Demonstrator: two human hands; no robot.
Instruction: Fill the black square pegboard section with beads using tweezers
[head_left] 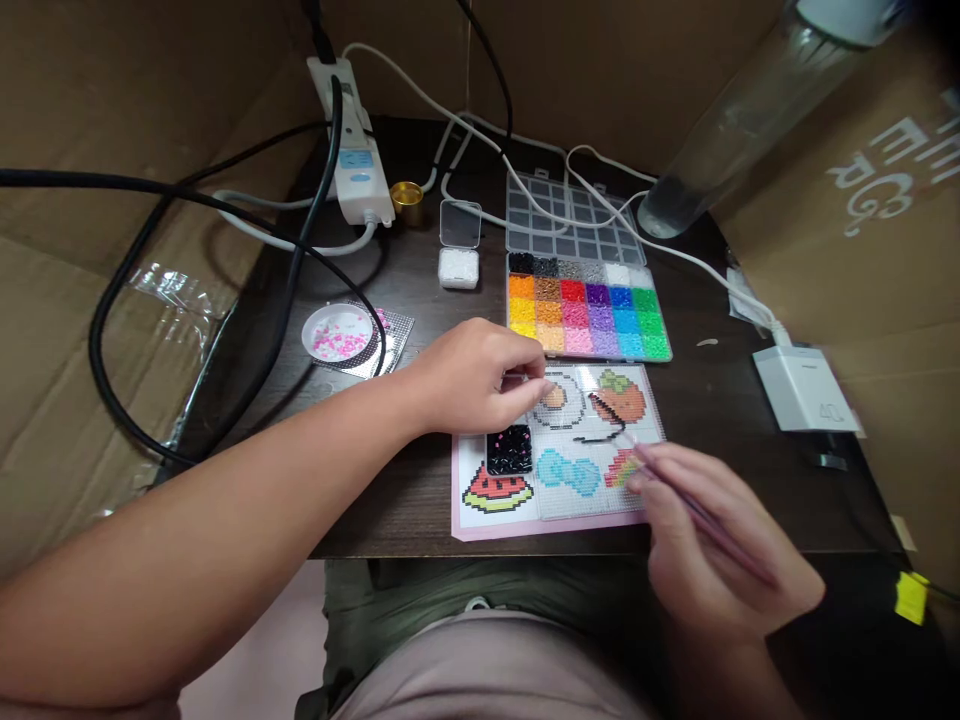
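My right hand (720, 540) grips a slim pink pen-like tool (705, 515), its tip over a clear pegboard (600, 508). Black beads (611, 408) make a bent line on the board by that tip. My left hand (491, 375) is closed in a pinch at the board's upper left; anything in its fingertips is too small to make out. Under this hand sits a small box of black beads (510, 450) with a few pink ones mixed in. Beneath the board lies a pattern sheet (469, 530) with a watermelon (497, 490), an egg, a persimmon-like fruit and a blue bow.
Behind the board stands an open bead case (589, 305) with many colours. Leftward are a white dish (337, 333) of pink and white beads and a small white-bead box (458, 268). Cables, a power strip (360, 180), a charger (806, 388) and a clear cylinder (739, 120) surround the work.
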